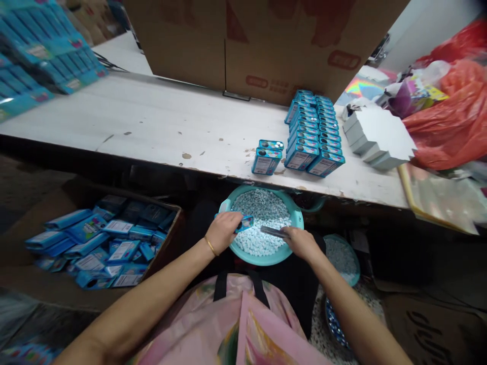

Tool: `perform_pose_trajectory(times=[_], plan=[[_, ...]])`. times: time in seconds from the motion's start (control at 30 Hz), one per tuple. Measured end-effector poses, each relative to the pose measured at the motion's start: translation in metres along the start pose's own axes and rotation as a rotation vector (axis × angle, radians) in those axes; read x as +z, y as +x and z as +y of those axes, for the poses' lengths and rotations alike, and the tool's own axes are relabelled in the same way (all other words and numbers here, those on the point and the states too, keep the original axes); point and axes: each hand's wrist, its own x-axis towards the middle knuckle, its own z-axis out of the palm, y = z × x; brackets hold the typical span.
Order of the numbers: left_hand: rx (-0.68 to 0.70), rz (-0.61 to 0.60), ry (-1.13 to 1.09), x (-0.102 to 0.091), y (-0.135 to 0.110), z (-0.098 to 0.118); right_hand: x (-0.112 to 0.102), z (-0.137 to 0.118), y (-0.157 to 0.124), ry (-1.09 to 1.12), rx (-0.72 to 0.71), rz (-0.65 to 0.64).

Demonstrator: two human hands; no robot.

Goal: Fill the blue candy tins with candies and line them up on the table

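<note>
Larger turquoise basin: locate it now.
In the head view, the basin is near centre, below the table edge, left hand at its left, right hand at its right.

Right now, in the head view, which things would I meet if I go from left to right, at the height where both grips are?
Open carton → left grip → held blue pack → grey tool → right grip → smaller teal basin.

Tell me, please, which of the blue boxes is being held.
The blue box in the left hand, over the turquoise basin; others are on the table or in the carton.
</note>
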Motion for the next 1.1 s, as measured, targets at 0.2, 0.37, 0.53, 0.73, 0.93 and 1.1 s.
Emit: perform_pose_trajectory(times=[0.2, 0.37, 0.53, 0.73, 0.93, 1.1], plan=[[-0.132, 0.164, -0.243, -0.048, 0.029, 0.005, 0.042, 0.005, 0.029, 0.136, -0.061, 0.028], [0.051, 0.245, -0.424, -0.072, 0.110, 0.022, 0.042, 0.007, 0.044, 0.241, -0.191, 0.200], [0.161, 0.317, -0.378, -0.050, 0.168, 0.008, -0.035, -0.015, 0.032, 0.373, -0.355, 0.703], [-0.063, 0.442, -0.354, -0.023, 0.158, -0.018, -0.159, -0.037, 0.075, 0.254, -0.448, 0.820], [-0.035, 0.257, -0.391, -0.015, 0.160, -0.032, -0.193, -0.030, 0.153, 0.130, -0.433, 0.314], [-0.064, 0.276, -0.364, -0.004, 0.185, -0.043, -0.199, -0.033, 0.163, -0.051, -0.401, 0.287]])
